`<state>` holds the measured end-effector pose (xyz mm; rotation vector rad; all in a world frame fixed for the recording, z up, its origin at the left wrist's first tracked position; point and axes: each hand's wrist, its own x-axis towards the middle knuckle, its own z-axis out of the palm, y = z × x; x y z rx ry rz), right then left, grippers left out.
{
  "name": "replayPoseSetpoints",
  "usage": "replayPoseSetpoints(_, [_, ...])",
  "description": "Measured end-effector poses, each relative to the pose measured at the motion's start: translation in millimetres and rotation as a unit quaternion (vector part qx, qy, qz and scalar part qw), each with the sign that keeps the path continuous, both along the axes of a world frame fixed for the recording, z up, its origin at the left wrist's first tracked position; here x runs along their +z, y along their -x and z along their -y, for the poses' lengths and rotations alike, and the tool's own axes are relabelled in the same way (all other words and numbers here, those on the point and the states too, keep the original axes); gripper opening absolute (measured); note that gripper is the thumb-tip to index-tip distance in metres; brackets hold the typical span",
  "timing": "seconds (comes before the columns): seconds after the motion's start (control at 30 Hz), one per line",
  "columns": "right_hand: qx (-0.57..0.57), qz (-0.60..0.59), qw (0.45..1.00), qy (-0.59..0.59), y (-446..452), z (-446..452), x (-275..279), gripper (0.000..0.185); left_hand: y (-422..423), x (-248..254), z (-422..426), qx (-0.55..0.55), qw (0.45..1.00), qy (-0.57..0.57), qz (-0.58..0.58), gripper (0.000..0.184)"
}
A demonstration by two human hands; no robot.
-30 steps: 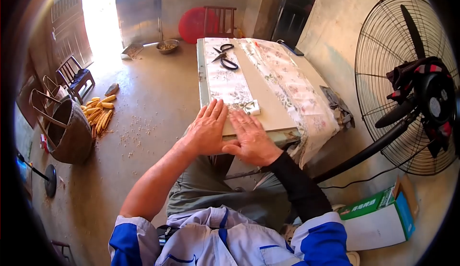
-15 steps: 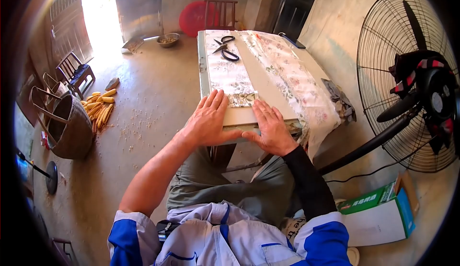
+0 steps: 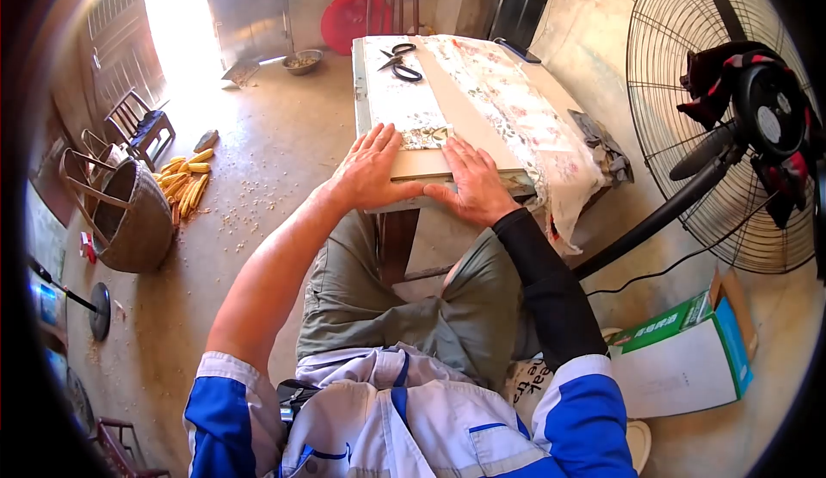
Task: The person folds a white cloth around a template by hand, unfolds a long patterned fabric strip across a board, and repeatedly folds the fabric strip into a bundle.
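A strip of white floral cloth (image 3: 411, 106) lies lengthwise on the table (image 3: 422, 168), its near end folded over into a patterned band. My left hand (image 3: 370, 168) is spread flat at the left of that fold, fingers pointing away from me. On the other side, my right hand (image 3: 473, 184) also lies flat, its fingertips at the fold's right corner. The two thumbs point inward and meet, or nearly meet, at the table's front edge. Black-handled scissors (image 3: 401, 65) rest on the far part of the strip. A wider floral cloth (image 3: 525, 104) drapes over the table's right side.
A large standing fan (image 3: 731, 117) is close on the right, above a green and white carton (image 3: 680, 357). Grey rags (image 3: 602, 147) hang at the table's right edge. Leftward on the floor are a woven basket (image 3: 138, 220), corn cobs (image 3: 185, 184) and a small chair (image 3: 142, 125).
The view has shifted, so the table and hands sit higher in the picture. Both hands stay flat beside the fold, with little movement relative to the cloth.
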<state>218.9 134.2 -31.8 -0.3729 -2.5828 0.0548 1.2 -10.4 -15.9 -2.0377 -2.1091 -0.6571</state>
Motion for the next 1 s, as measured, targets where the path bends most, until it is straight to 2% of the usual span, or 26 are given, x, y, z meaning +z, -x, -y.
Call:
replayPoseSetpoints(0.33, [-0.016,0.014,1.000,0.016,2,0,-1,0.109,0,0,0,-0.004,0.999,-0.027,-0.017,0.107])
replayPoseSetpoints(0.43, [-0.018,0.018,1.000,0.008,2,0,0,0.108,-5,14,6,-0.004,1.000,0.030,0.003,0.108])
replayPoseSetpoints(0.53, [-0.024,0.016,1.000,0.005,2,2,0,0.107,-2,5,3,-0.019,0.999,-0.026,-0.004,0.104])
replayPoseSetpoints(0.7, [-0.023,0.004,1.000,0.011,0,3,0,0.104,3,-2,-3,-0.015,0.999,-0.034,-0.011,0.104])
replayPoseSetpoints(0.8, [-0.014,-0.007,1.000,-0.007,0,4,-4,0.102,3,-3,0,-0.009,1.000,-0.011,-0.009,0.105])
replayPoseSetpoints(0.9, [-0.010,-0.007,0.999,-0.034,-3,3,-5,0.100,-8,20,7,-0.008,0.999,0.039,0.016,0.107])
replayPoseSetpoints(1.0, [0.005,-0.003,0.998,-0.059,-6,3,0,0.098,-7,14,7,0.009,0.999,0.032,0.006,0.107])
